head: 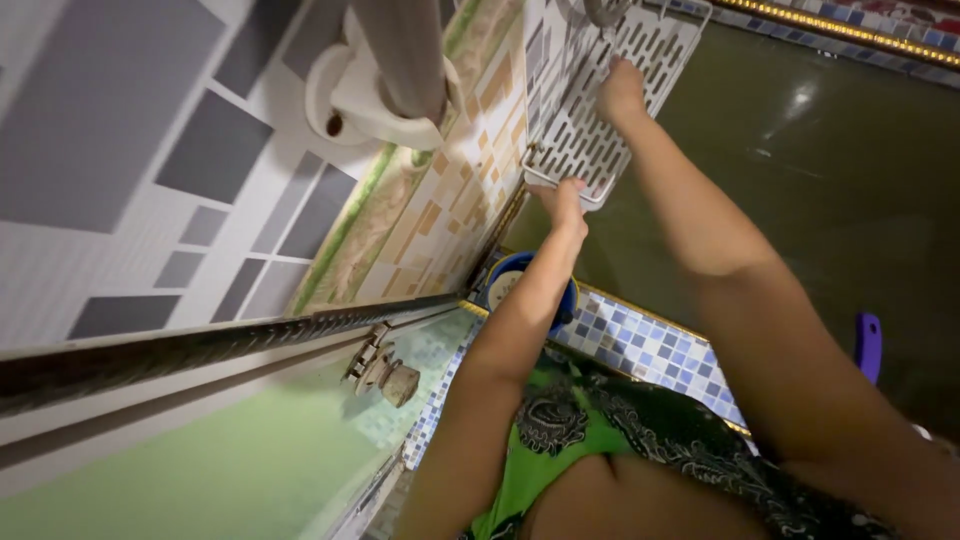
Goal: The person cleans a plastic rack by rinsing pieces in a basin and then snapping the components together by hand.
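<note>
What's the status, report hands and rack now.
Left hand grips near edge of white slotted plastic wall rack. Right hand presses its middle. Blue round container below, apart.

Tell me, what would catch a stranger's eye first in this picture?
Probably the white slotted rack fixed to the tiled wall at the top, with both hands on it: the left hand at its lower edge, the right hand pressed on its slotted face. Next come the dark green water on the right, edged by a blue mosaic rim, and a blue bowl beside the left forearm.
</note>
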